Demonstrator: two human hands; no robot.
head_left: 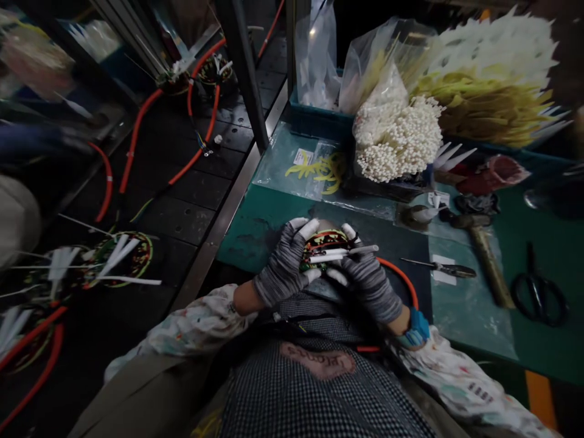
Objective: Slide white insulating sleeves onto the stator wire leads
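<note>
Between my hands, at the table's near edge, is a round wire-wound motor stator [325, 238] with dark red and yellow-green windings. White insulating sleeves [326, 255] lie across its face. My left hand [285, 263], in a grey striped glove with white fingertips, is wrapped round its left side. My right hand [371, 277], gloved the same way, grips the right side near the sleeve ends. An orange-red cable [404, 271] curves behind my right hand. Parts of the stator are hidden by my fingers.
To the right lie a screwdriver [442, 266], a hammer [488, 255] and black scissors [531, 289]. Behind them stand a bundle of white sticks [396, 143] and yellow strips [483, 109]. More wound stators [130, 258] with orange cables sit on the left, near a co-worker's blurred sleeve [36, 143].
</note>
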